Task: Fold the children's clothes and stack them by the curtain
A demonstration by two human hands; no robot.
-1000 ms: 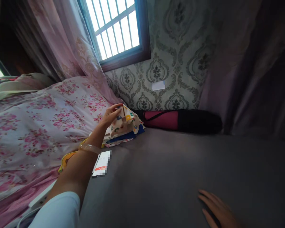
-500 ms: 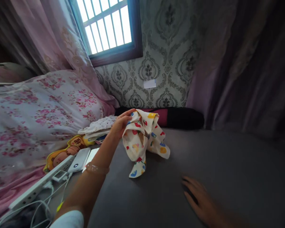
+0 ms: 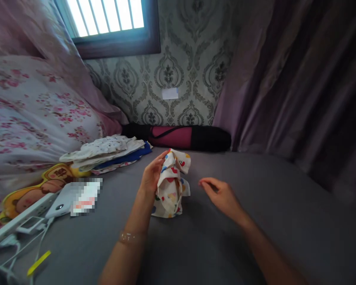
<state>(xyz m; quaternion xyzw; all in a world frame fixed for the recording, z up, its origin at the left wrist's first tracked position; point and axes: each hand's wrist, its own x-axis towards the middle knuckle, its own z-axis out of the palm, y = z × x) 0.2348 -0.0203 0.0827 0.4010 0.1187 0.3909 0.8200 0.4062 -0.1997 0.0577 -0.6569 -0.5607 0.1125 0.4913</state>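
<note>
My left hand (image 3: 152, 176) grips a small cream garment (image 3: 172, 186) printed with red, blue and yellow shapes; the cloth hangs bunched, its lower end resting on the grey bed sheet (image 3: 255, 221). My right hand (image 3: 221, 195) hovers just right of the garment, palm down, fingers loosely curled and apart, holding nothing. A bangle sits on my left wrist. Behind and to the left lies a pile of folded clothes (image 3: 106, 150) with white, blue and patterned layers.
A pink and black rolled mat (image 3: 180, 136) lies against the patterned wall. A floral quilt (image 3: 32, 114) is heaped at left. At lower left are a yellow cartoon cushion (image 3: 26, 194), a white power bank (image 3: 61, 200), a power strip (image 3: 14, 221) and cables. Dark curtains hang at right.
My left hand lifted the printed garment off the folded pile and carried it right and toward me. My right hand rose from the sheet and moved in beside it. The view tilted down.
</note>
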